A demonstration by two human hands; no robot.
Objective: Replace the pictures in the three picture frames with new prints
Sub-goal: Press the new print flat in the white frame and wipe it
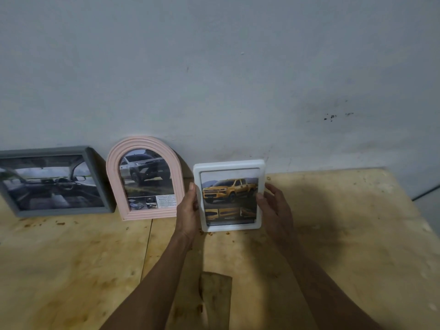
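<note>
I'm watching the left hand (189,206) and right hand (273,203) gripping the white frame (228,166) by its side edges, upright on the wooden table (345,234) nr the wall. Prob. light, stiff, smooth plastic w/ fragile glazing; I'm judging edge holds safest.

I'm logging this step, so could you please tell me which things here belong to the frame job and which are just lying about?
Job:
- grey frame
- pink arched frame
- white frame, held by left hand and right hand

Lying about:
- wooden scrap
- crumbs on table
</note>
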